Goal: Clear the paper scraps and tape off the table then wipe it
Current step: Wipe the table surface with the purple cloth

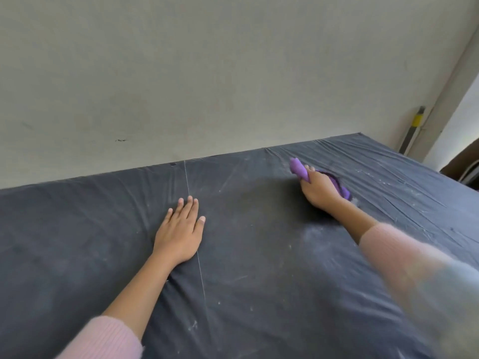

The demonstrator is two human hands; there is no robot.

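Pink knitted cuffs sit closest to the lens: the left sleeve at the bottom edge, and the right sleeve at the lower right, smeared by blur. Both bare forearms reach out over the table, which fills the lower half of the head view under a dark wrinkled cover and runs back to a pale wall.

The left hand lies flat, palm down, a little left of the middle. Its fingers are straight and close together, the thumb is out to the side, and it holds nothing. A thin white line runs from the far edge toward the camera and passes under this hand.

The right hand is farther out, toward the far right part of the table. Its fingers are curled round a purple cloth, pressing it onto the cover. One bunched end sticks out beyond the fingers toward the wall. A pale dusty smear marks the cover beside the right forearm, and small white flecks are scattered to the right of the cloth. At the far right a grey pole with a yellow band stands by the wall.
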